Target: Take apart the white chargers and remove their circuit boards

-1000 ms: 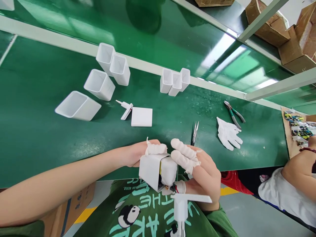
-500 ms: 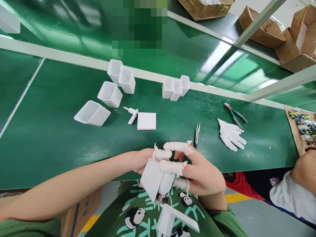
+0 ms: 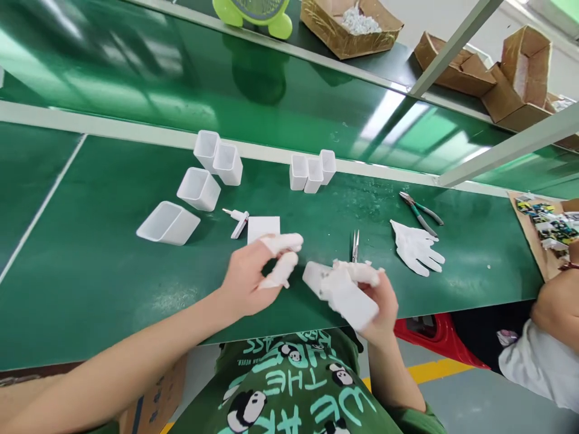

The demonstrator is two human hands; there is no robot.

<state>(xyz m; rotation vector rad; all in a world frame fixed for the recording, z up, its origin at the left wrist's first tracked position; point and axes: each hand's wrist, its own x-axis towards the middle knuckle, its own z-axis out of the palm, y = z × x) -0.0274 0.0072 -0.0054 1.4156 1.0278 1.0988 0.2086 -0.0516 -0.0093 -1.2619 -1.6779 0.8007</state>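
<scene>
White finger covers wrap the fingers of both hands. In my right hand is a white plastic housing, blurred, tilted above the bench's front edge. A narrower white part sticks out from its left end. My left hand is apart from it, thumb and forefinger a little spread, with nothing visible between them. Just beyond those fingers lies a flat white square piece, its near part hidden by the hand. Beside the square rests a small white part with a thin tip. Tweezers lie beyond my right hand.
Several open white rectangular cups stand at left, and three narrower ones near the rail. Green-handled pliers and a white glove lie at right. Cardboard boxes sit on the shelf. A co-worker's arm is far right.
My left hand has let go of the white housing and moved up and left towards the square piece. My right hand has turned the housing and raised it to the bench edge.
</scene>
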